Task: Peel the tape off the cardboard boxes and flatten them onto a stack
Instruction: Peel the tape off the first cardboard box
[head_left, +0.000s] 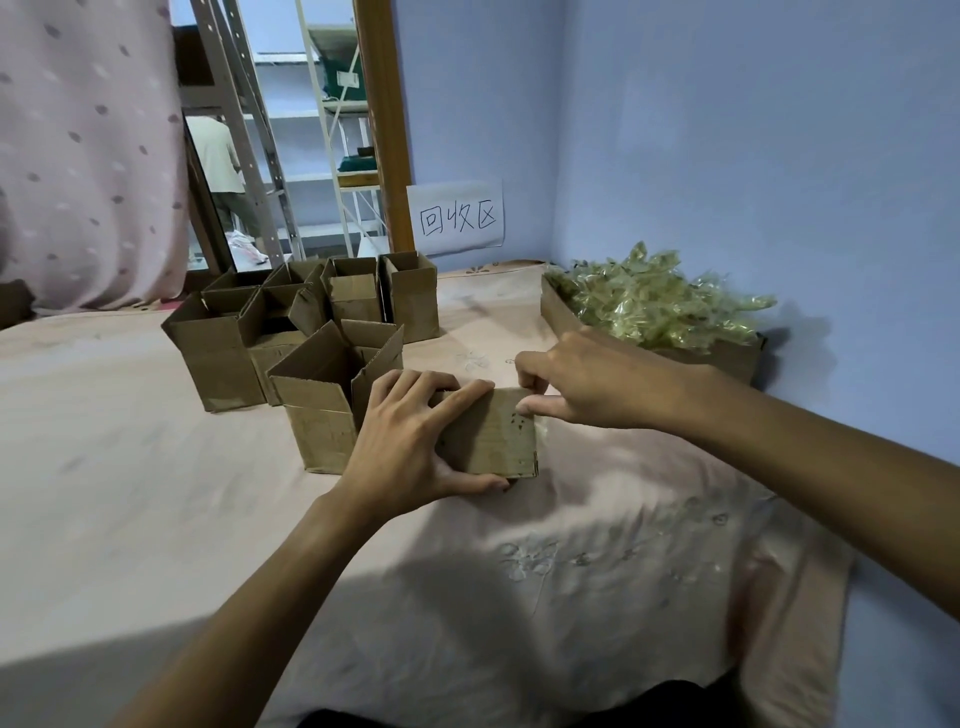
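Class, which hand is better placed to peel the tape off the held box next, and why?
Right, probably. The right hand pinches at the top corner of the box; the left hand grips and steadies it.

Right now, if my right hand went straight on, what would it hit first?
Probably the left hand, gripping the small box whose corner the right hand pinches; beyond stands an open box. Depth is unclear.

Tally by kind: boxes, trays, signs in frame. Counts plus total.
Open boxes: 7, roughly; the cluster overlaps
Closed box, gripped by left hand, pinched by right hand: 1
Tray heaped with peeled tape: 1
Sign on wall: 1
Total: 10
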